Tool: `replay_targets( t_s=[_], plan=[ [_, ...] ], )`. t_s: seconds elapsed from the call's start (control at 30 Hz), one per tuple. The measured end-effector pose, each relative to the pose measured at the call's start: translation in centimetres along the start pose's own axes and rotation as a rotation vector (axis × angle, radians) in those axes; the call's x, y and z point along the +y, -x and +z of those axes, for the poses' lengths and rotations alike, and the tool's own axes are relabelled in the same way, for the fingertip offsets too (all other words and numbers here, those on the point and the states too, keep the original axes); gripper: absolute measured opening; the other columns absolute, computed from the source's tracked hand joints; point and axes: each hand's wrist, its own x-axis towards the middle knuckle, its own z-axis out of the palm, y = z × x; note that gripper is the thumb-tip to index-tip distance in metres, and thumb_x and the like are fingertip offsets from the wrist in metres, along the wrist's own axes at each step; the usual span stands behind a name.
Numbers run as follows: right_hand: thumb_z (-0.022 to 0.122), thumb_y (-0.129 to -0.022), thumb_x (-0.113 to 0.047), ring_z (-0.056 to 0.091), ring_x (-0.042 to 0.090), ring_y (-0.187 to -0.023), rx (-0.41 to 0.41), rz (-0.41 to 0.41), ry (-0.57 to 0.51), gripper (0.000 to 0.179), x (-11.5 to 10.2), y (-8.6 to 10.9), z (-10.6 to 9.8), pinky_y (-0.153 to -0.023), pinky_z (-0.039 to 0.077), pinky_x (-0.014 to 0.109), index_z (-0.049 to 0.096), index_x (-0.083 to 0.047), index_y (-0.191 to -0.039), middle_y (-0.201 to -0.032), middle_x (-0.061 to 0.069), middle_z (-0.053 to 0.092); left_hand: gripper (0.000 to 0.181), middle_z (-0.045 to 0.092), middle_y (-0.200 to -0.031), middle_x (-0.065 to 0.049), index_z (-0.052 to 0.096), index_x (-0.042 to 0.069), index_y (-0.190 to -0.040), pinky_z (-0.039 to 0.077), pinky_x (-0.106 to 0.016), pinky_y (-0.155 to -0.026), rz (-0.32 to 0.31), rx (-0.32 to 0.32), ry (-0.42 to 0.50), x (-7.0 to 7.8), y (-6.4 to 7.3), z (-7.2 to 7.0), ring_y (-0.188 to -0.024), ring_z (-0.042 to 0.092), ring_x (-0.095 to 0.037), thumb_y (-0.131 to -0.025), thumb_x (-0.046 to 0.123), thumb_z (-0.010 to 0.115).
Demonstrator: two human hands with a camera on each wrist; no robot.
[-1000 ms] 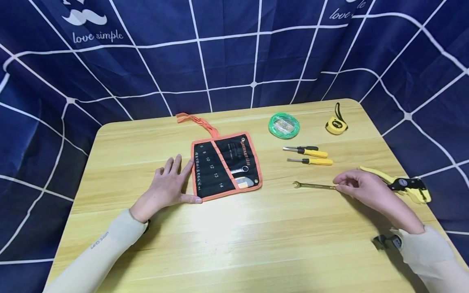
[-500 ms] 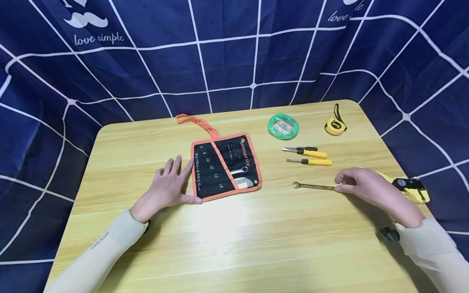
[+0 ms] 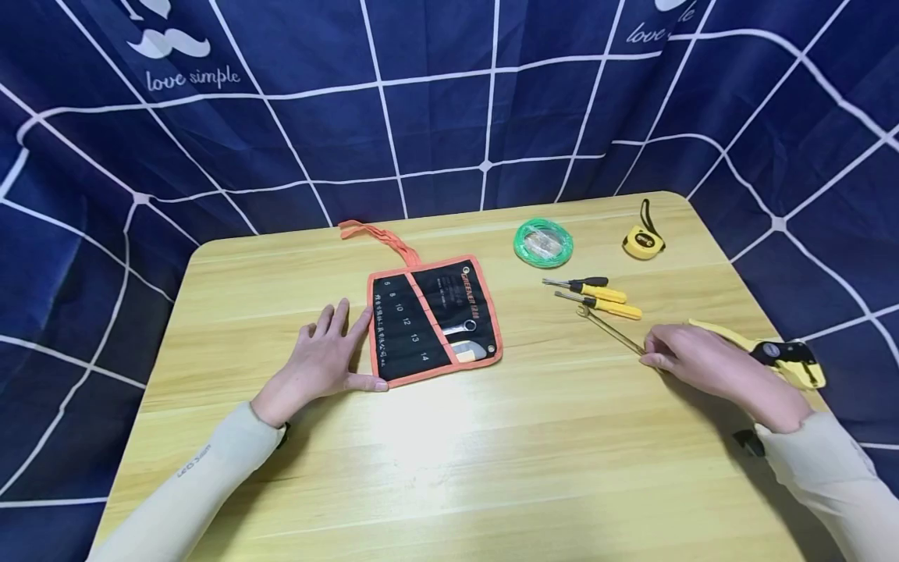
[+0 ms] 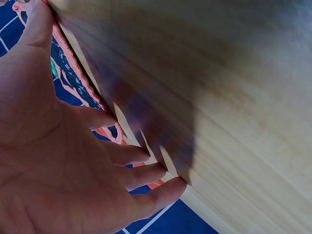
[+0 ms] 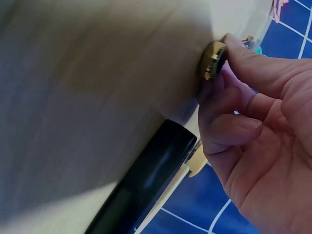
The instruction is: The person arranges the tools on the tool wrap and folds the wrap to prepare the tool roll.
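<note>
My right hand pinches one end of a brass-coloured combination wrench between thumb and fingers; its ring end shows in the right wrist view. The open end points up-left, at the lower yellow-handled screwdriver; whether they touch I cannot tell. At the left edge of a black tool pouch with orange trim lies my left hand, fingers spread, thumb at the near corner. A silver wrench's ring end and a flat pale metal piece stick out of the pouch's pocket.
Another yellow-handled screwdriver and a black-handled one lie behind. Yellow-and-black wire strippers sit by my right hand. Farther back are a green wire coil and a yellow tape measure. Blue curtains surround the table.
The wrench has swung so that its open end points farther back, towards the screwdrivers. The lower yellow-handled screwdriver has shifted and turned slightly. My left hand stays put.
</note>
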Motion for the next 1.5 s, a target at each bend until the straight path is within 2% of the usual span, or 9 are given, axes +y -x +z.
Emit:
replay_targets(
  t_s=[0.17,0.37,0.53,0.77,1.0,1.17,1.33,1.5],
  plan=[
    [0.082,-0.099,-0.014,0.051,0.012,-0.072,-0.029,-0.004,-0.028,0.024,0.1,-0.1,-0.2,-0.066,0.046,0.041,0.062,-0.013,-0.086,-0.080,-0.009,0.057,0.133,0.013,-0.174,-0.036,0.021,0.008,-0.175,0.029,-0.076,-0.116,-0.008,-0.008,0.000,0.1,-0.1,0.0,-0.158,0.017,-0.059,-0.081,0.084,0.077],
    [0.083,-0.099,-0.019,0.048,0.007,-0.070,-0.034,-0.019,-0.043,0.026,-0.1,0.0,-0.2,-0.065,0.043,0.034,0.061,-0.019,-0.086,-0.077,-0.014,0.053,0.133,0.015,-0.174,-0.037,0.022,0.008,-0.175,0.030,-0.076,-0.115,0.000,0.004,-0.008,0.0,-0.1,0.1,-0.157,0.019,-0.060,-0.081,0.084,0.077],
    [0.083,-0.100,-0.021,0.046,0.005,-0.069,-0.037,-0.021,-0.046,0.026,-0.4,0.1,-0.2,-0.064,0.041,0.032,0.061,-0.020,-0.087,-0.077,-0.014,0.052,0.133,0.015,-0.174,-0.037,0.022,0.008,-0.175,0.030,-0.076,-0.115,0.001,0.010,-0.003,0.0,0.0,0.2,-0.157,0.020,-0.060,-0.081,0.084,0.077],
    [0.084,-0.098,-0.014,0.046,0.000,-0.071,0.015,-0.107,-0.033,0.025,-0.6,0.2,-0.1,-0.065,0.044,0.031,0.064,-0.024,-0.086,-0.080,-0.018,0.052,0.132,0.016,-0.173,-0.037,0.023,0.008,-0.175,0.030,-0.076,-0.114,0.006,0.022,-0.003,-0.1,0.2,0.2,-0.157,0.020,-0.060,-0.081,0.083,0.077],
    [0.081,-0.101,-0.020,0.046,0.000,-0.068,-0.017,-0.071,-0.019,0.024,-0.8,0.6,-0.2,-0.064,0.043,0.031,0.064,-0.028,-0.086,-0.077,-0.020,0.053,0.132,0.016,-0.173,-0.037,0.022,0.009,-0.175,0.031,-0.076,-0.114,0.011,0.023,-0.004,-0.1,0.2,0.1,-0.157,0.020,-0.059,-0.082,0.083,0.077],
    [0.079,-0.103,-0.019,0.045,0.000,-0.068,0.014,-0.071,-0.018,0.023,-1.1,0.6,-0.2,-0.064,0.042,0.031,0.062,-0.027,-0.089,-0.077,-0.020,0.051,0.132,0.016,-0.174,-0.037,0.022,0.009,-0.175,0.031,-0.075,-0.114,0.010,0.025,-0.009,-0.1,0.2,0.1,-0.157,0.020,-0.059,-0.081,0.083,0.077],
    [0.077,-0.102,-0.010,0.043,-0.001,-0.070,0.075,-0.104,-0.084,0.023,-1.6,0.5,-0.1,-0.062,0.039,0.028,0.057,-0.020,-0.096,-0.077,-0.017,0.044,0.132,0.016,-0.174,-0.037,0.022,0.009,-0.175,0.032,-0.075,-0.114,0.009,0.029,-0.010,-0.1,0.2,0.1,-0.157,0.021,-0.059,-0.081,0.083,0.078],
    [0.078,-0.101,-0.005,0.043,-0.002,-0.072,0.138,-0.140,-0.149,0.023,-2.1,0.2,-0.3,-0.062,0.038,0.027,0.058,-0.017,-0.100,-0.080,-0.018,0.045,0.131,0.018,-0.173,-0.036,0.023,0.008,-0.175,0.033,-0.075,-0.113,0.015,0.034,-0.013,-0.2,0.2,0.2,-0.157,0.022,-0.059,-0.082,0.083,0.077]
  ],
)
